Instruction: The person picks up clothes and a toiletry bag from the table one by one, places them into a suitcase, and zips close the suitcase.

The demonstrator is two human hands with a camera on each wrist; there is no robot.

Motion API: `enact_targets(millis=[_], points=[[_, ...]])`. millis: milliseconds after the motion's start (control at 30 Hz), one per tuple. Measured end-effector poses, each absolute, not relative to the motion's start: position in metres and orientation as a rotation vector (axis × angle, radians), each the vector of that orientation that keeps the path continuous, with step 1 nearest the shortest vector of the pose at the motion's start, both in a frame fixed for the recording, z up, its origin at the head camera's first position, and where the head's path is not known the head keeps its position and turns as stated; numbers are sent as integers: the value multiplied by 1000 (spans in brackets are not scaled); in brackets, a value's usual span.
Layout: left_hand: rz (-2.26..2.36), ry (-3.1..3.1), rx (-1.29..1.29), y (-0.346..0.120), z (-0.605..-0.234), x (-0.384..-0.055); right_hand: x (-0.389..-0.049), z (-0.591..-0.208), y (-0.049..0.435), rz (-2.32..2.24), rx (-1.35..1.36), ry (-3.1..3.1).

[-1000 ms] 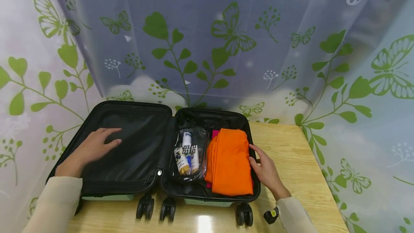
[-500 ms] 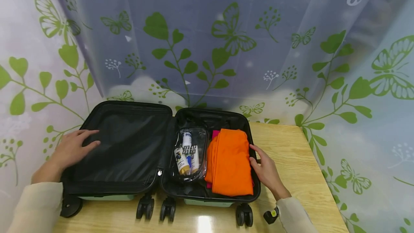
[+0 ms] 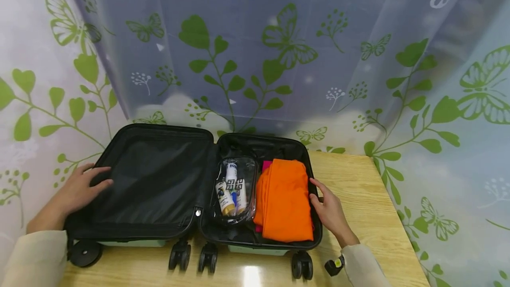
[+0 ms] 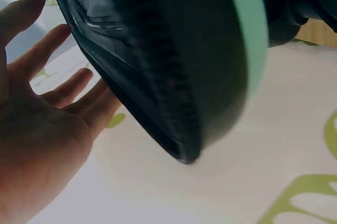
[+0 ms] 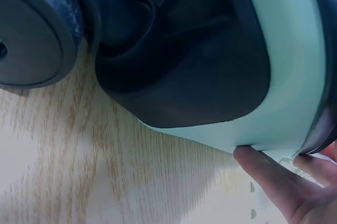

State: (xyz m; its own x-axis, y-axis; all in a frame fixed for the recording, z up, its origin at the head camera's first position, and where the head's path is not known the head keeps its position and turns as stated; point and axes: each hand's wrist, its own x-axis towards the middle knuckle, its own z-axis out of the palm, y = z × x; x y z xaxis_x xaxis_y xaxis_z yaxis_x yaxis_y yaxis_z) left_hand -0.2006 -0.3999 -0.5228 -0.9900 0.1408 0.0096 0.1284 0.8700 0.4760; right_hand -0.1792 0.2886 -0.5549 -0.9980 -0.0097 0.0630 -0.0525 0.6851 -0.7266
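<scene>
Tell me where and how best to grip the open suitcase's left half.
Take the left half by its outer rim, the left hand coming from the left. That rim lies opposite the hinge and forms a narrow edge, so it could probably be pinched.

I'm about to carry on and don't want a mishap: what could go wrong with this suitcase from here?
If the suitcase is tilted or closed, the clear pouch and orange cloth could slide; no strap shows across them. The cloth lies close to the rim, so it might get caught. The right hand is at that side and could be pinched.
</scene>
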Motion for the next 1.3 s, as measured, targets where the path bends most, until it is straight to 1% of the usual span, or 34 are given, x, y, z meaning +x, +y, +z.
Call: enact_targets(millis=[333,567,733,1067,1300], points=[[729,2955,166,-408,-525,-201,-180,-556,292,1228,34,-2834],[775,2946,156,-410,-527,-199,-182,-553,295,1254,80,-2831],[815,2944,128,-413,-530,-198,-182,-552,299,1253,58,-2838],[811,2836,-19,-417,-530,-196,-180,-553,307,1271,28,-2830],[917,2782,16,-416,-536,-192,-179,-552,312,1299,-17,-2834]])
